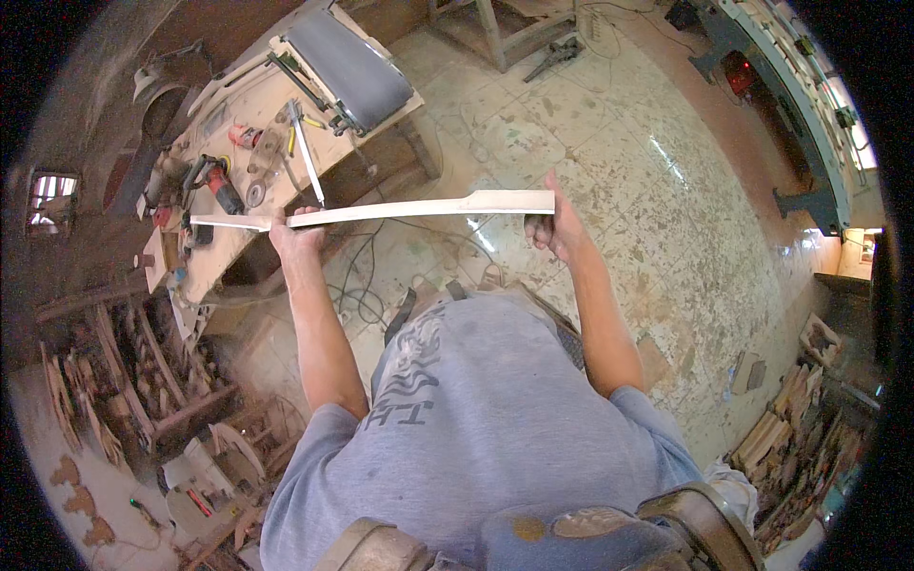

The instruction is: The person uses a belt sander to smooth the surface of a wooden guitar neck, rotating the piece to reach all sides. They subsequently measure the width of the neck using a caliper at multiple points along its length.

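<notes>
A long, pale, slightly curved wooden piece (400,210) is held up crosswise in front of me. Its right end is wider and stepped, while the left part tapers to a thin tip. My left hand (299,240) is closed around the thinner part, and the tip sticks out past it toward the workbench. At the wide end, my right hand (560,225) grips the piece, thumb pointing up and fingers curled underneath. Part of the fingers of both hands is hidden by the wood.
On the workbench (328,152) at the left are a grey belt sander (343,71), a red and black power tool (224,188) and several small tools. Cables (362,276) lie on the tiled floor. Wood scraps (776,433) are piled at right; a wooden rack (143,362) stands at left.
</notes>
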`<state>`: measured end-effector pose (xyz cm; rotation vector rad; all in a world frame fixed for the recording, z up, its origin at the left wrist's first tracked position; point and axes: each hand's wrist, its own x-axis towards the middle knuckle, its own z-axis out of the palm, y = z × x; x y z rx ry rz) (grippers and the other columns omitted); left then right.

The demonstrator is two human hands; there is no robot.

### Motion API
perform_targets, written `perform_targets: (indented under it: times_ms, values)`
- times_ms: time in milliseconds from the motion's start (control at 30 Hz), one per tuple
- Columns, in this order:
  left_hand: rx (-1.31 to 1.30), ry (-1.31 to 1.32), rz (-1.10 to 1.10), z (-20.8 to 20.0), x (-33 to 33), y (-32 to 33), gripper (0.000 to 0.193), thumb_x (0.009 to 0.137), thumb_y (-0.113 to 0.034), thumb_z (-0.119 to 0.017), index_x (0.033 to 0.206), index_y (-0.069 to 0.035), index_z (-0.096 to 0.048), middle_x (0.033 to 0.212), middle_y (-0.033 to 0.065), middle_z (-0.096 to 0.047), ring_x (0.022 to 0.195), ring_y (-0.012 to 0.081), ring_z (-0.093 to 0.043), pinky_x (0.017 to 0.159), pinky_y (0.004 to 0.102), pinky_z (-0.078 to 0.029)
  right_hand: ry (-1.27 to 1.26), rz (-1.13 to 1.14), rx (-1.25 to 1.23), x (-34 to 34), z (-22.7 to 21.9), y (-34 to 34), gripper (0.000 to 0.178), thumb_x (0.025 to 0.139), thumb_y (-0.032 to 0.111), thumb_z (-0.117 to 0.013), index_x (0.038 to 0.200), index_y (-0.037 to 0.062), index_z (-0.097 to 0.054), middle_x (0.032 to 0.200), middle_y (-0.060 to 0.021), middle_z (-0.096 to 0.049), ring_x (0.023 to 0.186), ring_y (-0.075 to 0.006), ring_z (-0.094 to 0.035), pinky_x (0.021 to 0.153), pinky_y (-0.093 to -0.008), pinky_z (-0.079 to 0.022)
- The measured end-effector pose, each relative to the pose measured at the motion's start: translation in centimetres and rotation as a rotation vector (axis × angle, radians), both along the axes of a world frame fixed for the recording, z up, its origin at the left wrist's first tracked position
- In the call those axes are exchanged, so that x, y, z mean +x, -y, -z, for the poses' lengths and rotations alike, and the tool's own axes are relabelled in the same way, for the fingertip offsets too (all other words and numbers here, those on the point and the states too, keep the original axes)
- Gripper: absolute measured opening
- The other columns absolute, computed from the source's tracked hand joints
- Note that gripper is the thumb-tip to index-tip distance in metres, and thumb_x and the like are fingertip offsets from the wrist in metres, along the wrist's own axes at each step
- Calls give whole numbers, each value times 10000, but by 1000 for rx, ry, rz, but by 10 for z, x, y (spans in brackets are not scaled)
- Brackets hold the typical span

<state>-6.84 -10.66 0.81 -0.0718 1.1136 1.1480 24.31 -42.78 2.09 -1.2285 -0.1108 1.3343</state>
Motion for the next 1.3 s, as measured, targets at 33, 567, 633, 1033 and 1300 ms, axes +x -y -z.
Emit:
perform_targets:
  times_ms: [33,567,633,1033,1300]
  values:
    - [23,6,18,1,0,4,342,952,-363,-476,1038,-32,-453,911,84,-474,856,257,-502,827,479,-469,-10,16,-21,-2,-3,-1,635,930,628,-426,986,43,-665,562,-36,-584,394,-103,-489,389,-234,-457]
    - [378,170,-180,-29,-18,28,516,847,-523,-585,954,-19,-618,525,-32,-287,459,104,-300,760,351,-532,126,47,431,-29,-10,-5,534,981,432,-476,1164,-57,-587,1129,-137,-636,1037,-202,-611,929,-341,-473]
    - [393,182,-177,-31,-17,31,517,844,-523,-580,935,-16,-620,510,-36,-261,446,102,-261,751,339,-523,163,41,401,-29,-11,-6,514,985,416,-469,1138,-57,-605,1131,-137,-636,1035,-201,-609,939,-332,-462]
    - [618,425,-108,-34,-20,37,532,813,-576,-559,796,-45,-538,526,-25,-298,445,97,-301,722,320,-502,104,14,504,-26,-14,0,481,849,237,-618,1196,-80,-518,1270,-232,-553,1173,-270,-549,1025,-371,-426]
    - [683,445,-69,-45,-20,32,536,805,-593,-567,768,-61,-517,539,-17,-323,443,106,-304,691,318,-504,130,8,540,-20,-12,-2,488,844,217,-592,1213,-92,-513,1272,-249,-546,1179,-287,-545,1030,-380,-417]
